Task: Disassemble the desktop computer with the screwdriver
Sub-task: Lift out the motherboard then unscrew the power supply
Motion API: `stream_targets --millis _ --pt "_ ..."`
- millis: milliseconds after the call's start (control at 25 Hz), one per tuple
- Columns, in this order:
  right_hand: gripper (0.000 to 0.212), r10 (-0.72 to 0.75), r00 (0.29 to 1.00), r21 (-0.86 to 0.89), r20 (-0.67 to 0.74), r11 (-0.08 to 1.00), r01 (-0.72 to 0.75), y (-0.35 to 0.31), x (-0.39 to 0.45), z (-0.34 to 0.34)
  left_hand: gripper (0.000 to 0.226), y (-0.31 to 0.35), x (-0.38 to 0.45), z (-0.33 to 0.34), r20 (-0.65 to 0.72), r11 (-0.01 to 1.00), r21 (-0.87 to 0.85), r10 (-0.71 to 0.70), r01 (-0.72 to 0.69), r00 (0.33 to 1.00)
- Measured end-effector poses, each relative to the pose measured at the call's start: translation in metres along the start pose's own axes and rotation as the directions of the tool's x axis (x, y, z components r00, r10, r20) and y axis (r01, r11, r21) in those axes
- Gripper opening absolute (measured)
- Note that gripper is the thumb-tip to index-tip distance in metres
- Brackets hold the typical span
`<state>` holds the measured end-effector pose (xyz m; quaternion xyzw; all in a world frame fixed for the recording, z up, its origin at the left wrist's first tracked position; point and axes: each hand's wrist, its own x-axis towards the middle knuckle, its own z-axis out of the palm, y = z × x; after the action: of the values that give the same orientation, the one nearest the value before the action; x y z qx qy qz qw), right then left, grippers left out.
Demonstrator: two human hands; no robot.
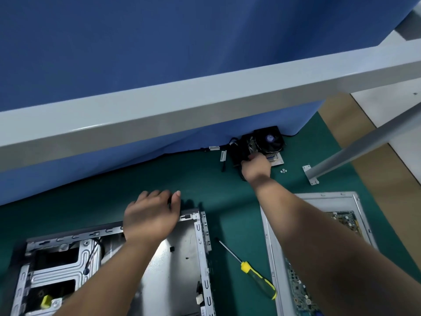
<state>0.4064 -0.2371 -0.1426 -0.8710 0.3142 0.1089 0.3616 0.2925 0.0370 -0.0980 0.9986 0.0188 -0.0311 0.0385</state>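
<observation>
Meanwhile left hand (150, 215) flat on case (193, 254) rim; right hand (256, 167) grips cooler (262, 140); screwdriver (255, 274) between.

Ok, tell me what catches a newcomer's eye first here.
The yellow-handled screwdriver lies loose on the green mat, between the open computer case and a tray with a circuit board. Further back, the right hand grips a black fan; the left hand rests on the case edge.
</observation>
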Motion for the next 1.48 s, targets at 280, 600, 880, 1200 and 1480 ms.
stream_targets --millis 280,600,880,1200,1480 --pt "0.041 0.006 0.999 0.239 0.039 0.971 -0.015 0.026 -0.045 -0.018 0.055 -0.004 0.001 -0.001 0.084 0.999 0.021 0.042 -0.043 0.996" --pt "0.041 -0.118 0.911 -0.424 0.394 0.857 0.294 0.170 -0.201 -0.006 0.060 -0.034 -0.036 -0.012 0.055 0.958 -0.180 0.236 -0.223 0.970" --pt "0.029 -0.098 0.935 -0.505 0.340 0.820 0.270 0.178 -0.231 -0.002 0.066 -0.074 -0.127 -0.013 0.005 0.955 -0.247 0.172 -0.166 0.985" --pt "0.031 0.067 0.995 -0.491 0.067 0.871 -0.026 0.179 -0.211 -0.042 0.023 -0.106 -0.193 -0.001 0.055 0.985 -0.147 -0.079 0.086 0.995" --pt "0.044 0.108 0.991 -0.529 0.079 0.847 -0.050 0.191 -0.207 -0.036 0.035 -0.099 -0.195 0.008 0.058 0.987 -0.113 -0.108 0.114 0.993"
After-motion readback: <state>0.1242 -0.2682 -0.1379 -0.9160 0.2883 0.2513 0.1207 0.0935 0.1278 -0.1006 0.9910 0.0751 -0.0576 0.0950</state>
